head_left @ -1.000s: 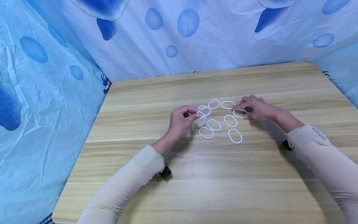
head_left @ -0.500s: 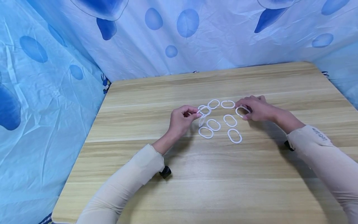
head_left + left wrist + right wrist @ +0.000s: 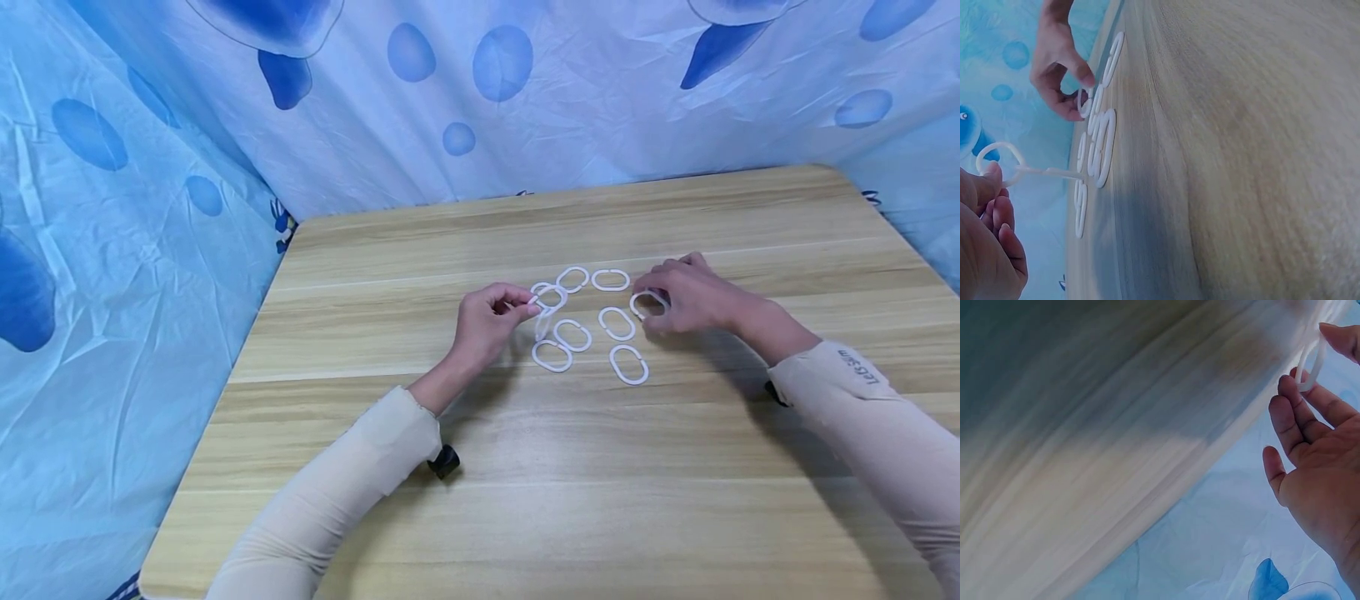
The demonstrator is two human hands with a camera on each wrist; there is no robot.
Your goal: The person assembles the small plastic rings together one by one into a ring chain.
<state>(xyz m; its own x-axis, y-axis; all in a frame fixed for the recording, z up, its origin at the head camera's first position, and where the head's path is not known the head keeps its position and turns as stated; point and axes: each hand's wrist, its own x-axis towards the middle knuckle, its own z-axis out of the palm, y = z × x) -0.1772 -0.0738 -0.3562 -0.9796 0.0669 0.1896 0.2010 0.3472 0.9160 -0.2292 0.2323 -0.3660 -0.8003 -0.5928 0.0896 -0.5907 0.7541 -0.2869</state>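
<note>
On the wood-grain table [image 3: 480, 533], the left hand [image 3: 483, 321] pinches a white ring [image 3: 999, 144], another hanging from it, left of the loose rings [image 3: 634, 382], while the right hand [image 3: 688, 293], its sleeve [image 3: 855, 433] apparently lettered "LetsSlim", pinches the rightmost ring [image 3: 632, 306], shifted slightly rightward since a second ago.
</note>
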